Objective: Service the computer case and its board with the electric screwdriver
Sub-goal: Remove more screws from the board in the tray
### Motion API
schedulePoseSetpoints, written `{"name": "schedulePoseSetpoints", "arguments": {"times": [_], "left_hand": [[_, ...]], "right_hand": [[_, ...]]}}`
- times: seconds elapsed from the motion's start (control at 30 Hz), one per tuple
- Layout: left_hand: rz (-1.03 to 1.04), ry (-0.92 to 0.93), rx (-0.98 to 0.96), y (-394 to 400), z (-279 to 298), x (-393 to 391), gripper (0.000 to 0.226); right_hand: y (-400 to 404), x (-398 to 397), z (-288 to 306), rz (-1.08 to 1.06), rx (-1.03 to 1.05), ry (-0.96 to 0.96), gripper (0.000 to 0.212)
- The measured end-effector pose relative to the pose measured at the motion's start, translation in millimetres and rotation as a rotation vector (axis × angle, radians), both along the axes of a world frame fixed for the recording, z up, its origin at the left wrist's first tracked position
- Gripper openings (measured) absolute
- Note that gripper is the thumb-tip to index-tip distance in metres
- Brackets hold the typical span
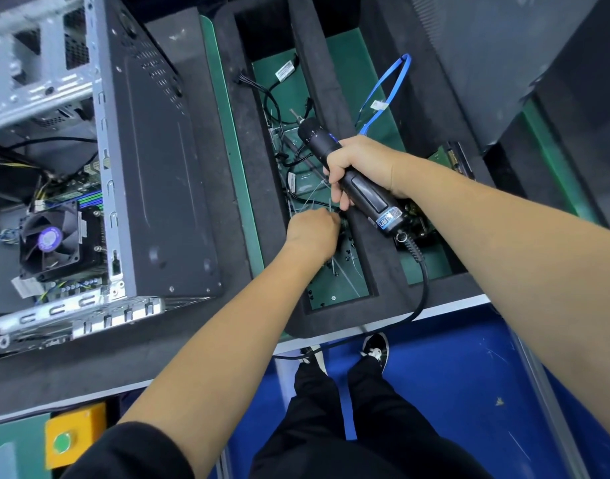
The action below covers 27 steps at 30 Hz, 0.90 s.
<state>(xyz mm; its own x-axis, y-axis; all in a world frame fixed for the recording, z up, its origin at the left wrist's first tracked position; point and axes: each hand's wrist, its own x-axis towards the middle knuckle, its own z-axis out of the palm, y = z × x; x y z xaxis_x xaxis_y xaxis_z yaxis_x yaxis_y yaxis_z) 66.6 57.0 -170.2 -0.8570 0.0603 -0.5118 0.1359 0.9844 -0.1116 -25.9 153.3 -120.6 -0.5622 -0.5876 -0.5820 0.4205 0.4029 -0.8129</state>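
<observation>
An open computer case lies on the bench at the left, its board and a black cooler fan showing inside. To its right my right hand grips the black electric screwdriver, held level with its bit pointing up and left over a foam tray. Below it my left hand reaches down into the tray's middle compartment, fingers closed among small screws and cable ties. What the fingers pinch is hidden.
The black foam tray holds black cables, a blue flat cable and green circuit boards in its compartments. The screwdriver's cord hangs over the bench edge. A yellow box with a green button sits bottom left. My legs stand on the blue floor.
</observation>
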Motion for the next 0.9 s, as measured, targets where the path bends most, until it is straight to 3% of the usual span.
{"name": "schedulePoseSetpoints", "arguments": {"times": [0.57,0.9], "left_hand": [[0.209,-0.037,0.132,3.5,-3.2,6.1,0.038],[0.216,-0.032,0.184,1.5,-1.0,5.6,0.031]], "right_hand": [[-0.7,-0.6,-3.7,0.001,0.000,0.009,0.009],[-0.1,-1.2,-3.7,0.003,0.000,0.006,0.010]]}}
